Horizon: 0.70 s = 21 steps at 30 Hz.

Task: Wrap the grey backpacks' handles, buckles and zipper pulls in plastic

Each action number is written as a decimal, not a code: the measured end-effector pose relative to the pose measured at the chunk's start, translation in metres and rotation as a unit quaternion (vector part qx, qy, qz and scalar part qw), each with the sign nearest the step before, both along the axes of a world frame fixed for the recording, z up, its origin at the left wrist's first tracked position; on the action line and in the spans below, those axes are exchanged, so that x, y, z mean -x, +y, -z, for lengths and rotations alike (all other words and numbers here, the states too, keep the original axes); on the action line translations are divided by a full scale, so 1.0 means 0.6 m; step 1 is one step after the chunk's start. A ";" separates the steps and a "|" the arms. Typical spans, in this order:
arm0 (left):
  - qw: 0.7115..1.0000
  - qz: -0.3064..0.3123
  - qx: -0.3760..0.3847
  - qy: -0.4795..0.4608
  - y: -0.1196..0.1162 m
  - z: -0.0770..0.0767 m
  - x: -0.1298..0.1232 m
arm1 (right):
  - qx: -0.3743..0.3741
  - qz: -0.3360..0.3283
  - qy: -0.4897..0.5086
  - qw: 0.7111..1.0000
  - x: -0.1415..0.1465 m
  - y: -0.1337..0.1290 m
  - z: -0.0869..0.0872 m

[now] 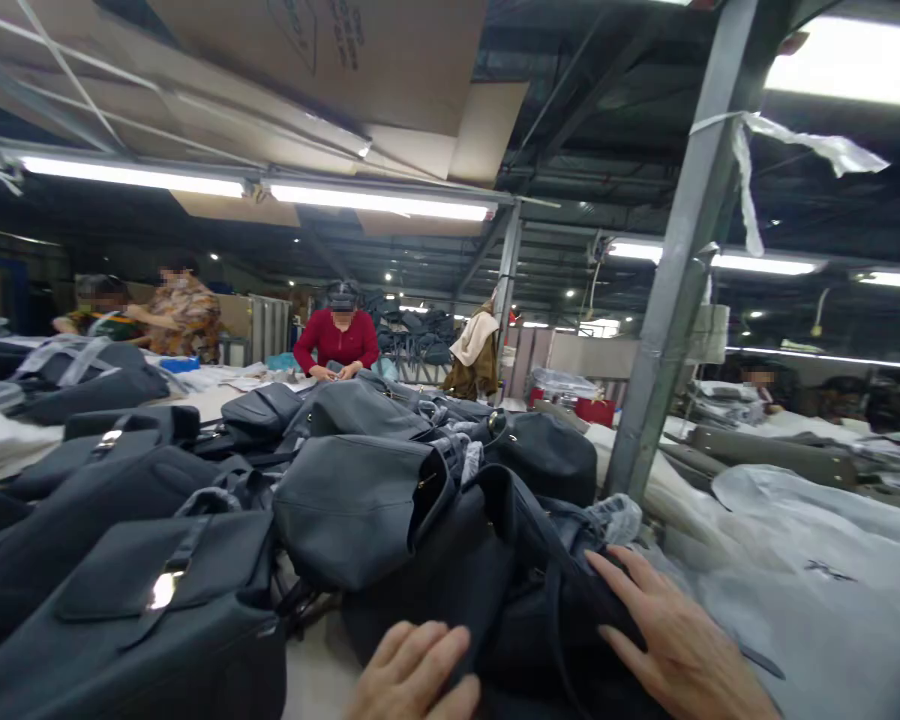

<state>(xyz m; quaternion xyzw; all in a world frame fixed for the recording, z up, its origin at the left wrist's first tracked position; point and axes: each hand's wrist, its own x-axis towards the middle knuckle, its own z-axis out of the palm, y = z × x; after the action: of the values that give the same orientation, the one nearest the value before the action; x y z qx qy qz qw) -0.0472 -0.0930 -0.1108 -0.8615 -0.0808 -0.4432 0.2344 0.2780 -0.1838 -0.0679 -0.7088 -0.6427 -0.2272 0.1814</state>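
Observation:
A dark handbag [510,610] with an open top and long straps lies in front of me. My right hand [667,640] rests on its right side, thumb and fingers spread apart. At its near left edge is my left hand [416,675], fingers bent a little and thumb apart; the bottom of the frame cuts it off. Neither hand visibly grips anything. Just beyond, another dark bag [356,505] lies on its side with its opening toward the right. A dark backpack with a flap and a shiny metal clasp [163,590] lies to the left.
Several more dark bags [120,490] are heaped on the table. A grey metal post [679,270] rises at the right, beside clear plastic sheeting [817,580]. Across the table works a person in a red top [337,340]; more people are at the far left.

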 end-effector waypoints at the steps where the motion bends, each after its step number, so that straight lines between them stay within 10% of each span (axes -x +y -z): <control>1: 1.000 0.010 -0.018 0.006 0.006 0.005 -0.024 | -0.004 0.005 -0.017 1.000 0.002 -0.003 0.001; 6: 0.996 -0.004 0.048 0.073 0.043 0.047 -0.056 | -0.067 0.009 0.012 0.998 0.007 -0.026 -0.032; 10: 0.991 0.062 0.101 0.055 0.038 0.027 -0.001 | -0.023 -0.072 0.215 0.974 0.067 -0.033 -0.074; 17: 0.953 -0.136 0.157 -0.220 0.038 -0.036 0.101 | 0.178 -0.221 0.516 0.809 0.228 0.057 -0.063; 21: 0.966 -0.144 0.096 -0.193 0.040 -0.013 0.121 | 0.066 -0.243 0.380 0.890 0.298 0.127 -0.076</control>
<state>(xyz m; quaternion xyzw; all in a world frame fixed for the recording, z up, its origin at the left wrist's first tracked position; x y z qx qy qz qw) -0.1196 -0.0687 -0.1028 -0.7570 -0.2900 -0.5530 0.1924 0.0994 -0.1079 -0.0222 -0.5726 -0.6906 0.1533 0.4143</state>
